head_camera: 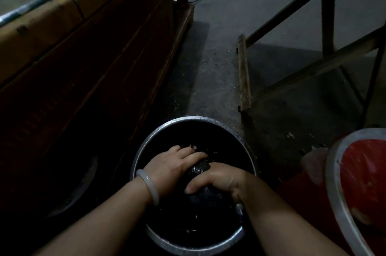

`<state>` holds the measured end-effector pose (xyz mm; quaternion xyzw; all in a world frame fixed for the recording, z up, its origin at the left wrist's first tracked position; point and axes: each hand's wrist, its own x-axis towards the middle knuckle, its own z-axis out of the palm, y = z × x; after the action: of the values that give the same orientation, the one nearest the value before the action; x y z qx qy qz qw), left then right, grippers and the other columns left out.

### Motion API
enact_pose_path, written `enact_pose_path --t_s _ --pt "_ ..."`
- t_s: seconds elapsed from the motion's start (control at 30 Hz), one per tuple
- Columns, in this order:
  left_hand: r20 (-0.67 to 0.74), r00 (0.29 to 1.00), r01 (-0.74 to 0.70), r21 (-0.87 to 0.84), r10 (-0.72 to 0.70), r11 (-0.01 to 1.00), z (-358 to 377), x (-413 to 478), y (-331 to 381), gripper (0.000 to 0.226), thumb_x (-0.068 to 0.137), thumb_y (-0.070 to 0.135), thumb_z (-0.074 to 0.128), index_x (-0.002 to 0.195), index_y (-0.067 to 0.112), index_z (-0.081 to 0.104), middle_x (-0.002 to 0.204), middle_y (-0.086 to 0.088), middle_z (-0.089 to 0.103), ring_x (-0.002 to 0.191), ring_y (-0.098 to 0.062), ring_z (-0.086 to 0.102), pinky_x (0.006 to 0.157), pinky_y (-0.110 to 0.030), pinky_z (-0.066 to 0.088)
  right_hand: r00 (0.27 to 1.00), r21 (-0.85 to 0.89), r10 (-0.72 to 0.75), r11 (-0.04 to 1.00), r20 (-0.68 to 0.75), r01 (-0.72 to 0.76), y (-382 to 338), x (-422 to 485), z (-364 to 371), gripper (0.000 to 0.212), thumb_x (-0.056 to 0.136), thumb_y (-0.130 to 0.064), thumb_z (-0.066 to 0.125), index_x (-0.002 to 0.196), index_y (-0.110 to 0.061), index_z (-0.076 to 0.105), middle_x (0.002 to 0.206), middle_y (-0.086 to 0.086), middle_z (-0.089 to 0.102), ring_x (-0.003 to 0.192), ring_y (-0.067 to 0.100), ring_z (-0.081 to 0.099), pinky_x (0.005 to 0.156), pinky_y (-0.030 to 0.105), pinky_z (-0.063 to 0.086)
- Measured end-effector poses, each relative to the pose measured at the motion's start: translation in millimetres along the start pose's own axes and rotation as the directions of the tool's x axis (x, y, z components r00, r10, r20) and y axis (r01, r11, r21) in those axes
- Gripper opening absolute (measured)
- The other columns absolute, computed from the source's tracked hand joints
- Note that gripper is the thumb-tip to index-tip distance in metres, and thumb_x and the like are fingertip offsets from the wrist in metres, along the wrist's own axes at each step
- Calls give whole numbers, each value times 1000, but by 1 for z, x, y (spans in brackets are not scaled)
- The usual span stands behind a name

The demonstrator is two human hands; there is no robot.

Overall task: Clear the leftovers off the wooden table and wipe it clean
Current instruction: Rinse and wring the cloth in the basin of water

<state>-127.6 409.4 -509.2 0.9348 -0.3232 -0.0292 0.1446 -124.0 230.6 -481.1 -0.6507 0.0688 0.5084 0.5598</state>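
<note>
One dark, wet cloth [200, 169] is bunched in the metal basin [188, 119] on the floor, near and right of the wooden bench [62, 32]. I judge this a rinse, with the wiping unfinished. The bench top is too blurred to show any leftovers. The left hand [173, 169] grasps the cloth's far end. The right hand [219, 178] clenches its near part, thumb curled round. A red-lined basin [332, 172] stands right.

- Dim, underexposed; pale light reaches the floor [229, 5] from the far end.
- Table [52, 26] side and basin [194, 118] interior lost in shadow.
- Top-left corner blurred; edges bowed by wide lens.
</note>
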Motion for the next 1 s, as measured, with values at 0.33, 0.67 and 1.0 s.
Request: enact_pose_path --t_s 0.33,0.67,1.0 --pt "417 842 380 -9 -342 925 -1 16 16 15 79 30 58 93 24 59 95 2 66 91 -20 65 68 -24 45 868 -801 -396 599 -299 -2 16 15 15 45 68 -25 72 113 -26 63 106 1 71 96 20 68 82 32 57" --pt "822 510 839 -410 -252 358 -10 13 5 21 58 16 70 77 9 69 73 -9 67 67 -24 63 60 -30 49 478 -991 -873 128 -97 32 48 36 11 76 40 -24 83 112 -27 58 87 -5 62 72 18 63 55 27 50" --pt "377 716 625 -721 -587 299 -27 10 -4 69 68 10 82 125 25 46 103 -2 61 86 -12 62 71 -22 52 762 -314 -293 941 -578 123 14 17 4 32 72 -18 76 100 -29 67 86 -5 70 78 17 65 69 28 54"
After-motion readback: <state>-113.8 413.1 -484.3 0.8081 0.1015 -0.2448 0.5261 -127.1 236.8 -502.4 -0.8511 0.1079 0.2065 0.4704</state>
